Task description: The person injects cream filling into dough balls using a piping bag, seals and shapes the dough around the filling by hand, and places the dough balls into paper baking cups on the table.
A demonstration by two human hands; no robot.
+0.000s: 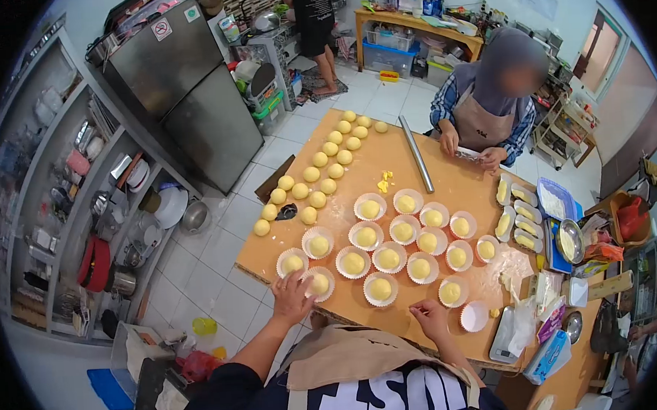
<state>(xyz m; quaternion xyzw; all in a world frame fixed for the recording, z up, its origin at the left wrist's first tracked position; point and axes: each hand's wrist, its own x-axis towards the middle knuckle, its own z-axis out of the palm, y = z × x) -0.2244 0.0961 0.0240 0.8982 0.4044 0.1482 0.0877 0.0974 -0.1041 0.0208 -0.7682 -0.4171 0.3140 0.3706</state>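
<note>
My left hand (pixel 292 297) is at the near left edge of the table, fingers stretched out and touching a white paper baking cup (pixel 331 289) with a ball of yellow dough (pixel 318 283) in it. Just beyond its fingertips is another filled cup (pixel 292 262). My right hand (pixel 429 319) hovers by the near edge, fingers curled together, with nothing visible in them. Between the two hands stands a cup of dough (pixel 380 289). An unfilled paper cup (pixel 474 316) lies right of my right hand. Several more filled cups spread across the table's middle.
Rows of bare dough balls (pixel 320 159) run along the left side of the wooden table (pixel 271 249). A metal rod (pixel 416 156) lies near the far edge. Across the table a person (pixel 483 108) handles a small tin. Filled oblong tins (pixel 524 224) and a scale (pixel 505 337) sit at the right.
</note>
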